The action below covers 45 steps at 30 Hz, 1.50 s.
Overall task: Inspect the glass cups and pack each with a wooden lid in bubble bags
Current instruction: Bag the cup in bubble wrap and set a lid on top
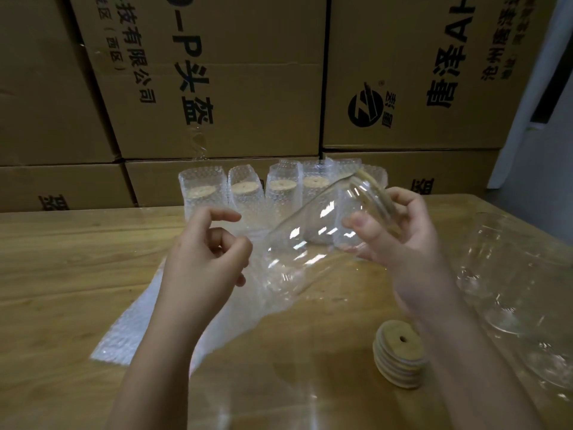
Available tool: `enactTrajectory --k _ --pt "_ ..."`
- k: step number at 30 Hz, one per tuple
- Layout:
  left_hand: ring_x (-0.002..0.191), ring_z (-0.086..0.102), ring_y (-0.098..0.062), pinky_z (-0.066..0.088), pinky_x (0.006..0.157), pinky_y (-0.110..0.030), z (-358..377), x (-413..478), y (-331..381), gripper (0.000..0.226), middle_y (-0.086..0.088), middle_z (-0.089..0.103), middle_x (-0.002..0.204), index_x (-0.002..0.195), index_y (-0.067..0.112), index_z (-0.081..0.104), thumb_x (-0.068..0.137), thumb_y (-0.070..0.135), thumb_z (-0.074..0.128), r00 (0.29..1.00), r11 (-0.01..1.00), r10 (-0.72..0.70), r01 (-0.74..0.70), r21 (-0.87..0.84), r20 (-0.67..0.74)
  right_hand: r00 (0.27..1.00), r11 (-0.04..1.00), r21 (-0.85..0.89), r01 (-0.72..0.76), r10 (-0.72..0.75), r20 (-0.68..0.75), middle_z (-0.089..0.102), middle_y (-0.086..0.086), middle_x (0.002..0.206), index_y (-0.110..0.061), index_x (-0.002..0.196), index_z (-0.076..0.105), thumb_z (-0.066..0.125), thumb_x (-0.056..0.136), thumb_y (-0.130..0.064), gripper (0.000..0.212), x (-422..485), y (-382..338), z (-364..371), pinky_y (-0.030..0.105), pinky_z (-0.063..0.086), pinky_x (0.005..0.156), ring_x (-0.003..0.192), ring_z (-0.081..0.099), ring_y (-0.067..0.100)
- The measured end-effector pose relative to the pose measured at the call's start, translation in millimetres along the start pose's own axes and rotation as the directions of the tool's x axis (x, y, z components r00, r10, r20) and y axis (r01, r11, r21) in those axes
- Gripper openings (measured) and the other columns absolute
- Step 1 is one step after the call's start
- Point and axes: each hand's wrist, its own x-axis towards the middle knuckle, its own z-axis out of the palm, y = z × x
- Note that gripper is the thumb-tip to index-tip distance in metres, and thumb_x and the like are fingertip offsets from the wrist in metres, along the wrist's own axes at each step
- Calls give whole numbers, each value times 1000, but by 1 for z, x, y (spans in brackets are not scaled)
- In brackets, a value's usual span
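Head view: right hand (412,243) is gripping the glass cup (310,243) only at its rim; left hand (201,265), hold unclear. The cup could slip toward 7 o'clock.

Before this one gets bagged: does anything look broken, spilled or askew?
Nothing looks broken or spilled. The glass cup in the right hand shows no visible crack; only the stack of wooden lids leans, slightly staggered.

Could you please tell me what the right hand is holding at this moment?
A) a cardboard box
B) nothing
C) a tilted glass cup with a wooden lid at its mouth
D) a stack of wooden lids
C: the right hand grips the tilted glass cup, which has a wooden lid at its mouth, while the stack of lids lies on the table.
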Motion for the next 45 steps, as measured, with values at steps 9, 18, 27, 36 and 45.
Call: enactTrajectory --k 9,18,27,36,45 --pt "41 45 -4 35 40 -14 -1 2 -7 34 8 47 46 91 33 60 80 1 54 979 996 -53 67 -63 197 997 994 -107 -20 13 -71 57 -18 103 -42 97 53 78 52 -55 53 -4 12 12 47 57 82 95 65 3" --pt "52 45 -11 39 51 -22 21 -2 -7 27 4 43 53 91 39 59 90 12 57 978 978 202 -198 -67 56 992 965 -242 -104 120 51 57 -14 103 -42 96 50 75 50 -61 56 -7 12 14 40 59 74 86 66 5" --pt "138 12 3 2 109 -20 2 6 -34 120 26 16 150 142 45 -23 60 80 58 849 596 284 -520 612 445 954 962 108 -252 266 -141 53 3 116 -27 109 45 78 53 -55 71 6 25 3 32 58 65 94 68 17" --pt "135 32 -13 30 107 -33 -8 11 -43 125 12 20 152 150 33 -12 59 80 59 944 561 55 -299 772 325 939 946 112 -304 318 -129 53 9 121 -25 106 44 76 48 -50 70 5 40 11 38 60 67 99 66 18" --pt "66 67 -4 52 58 -27 -17 15 -43 53 10 72 76 87 29 64 69 78 55 901 907 -219 47 418 375 940 949 43 -313 316 -126 48 5 119 -27 103 44 76 49 -51 67 4 46 12 39 61 70 101 63 15"
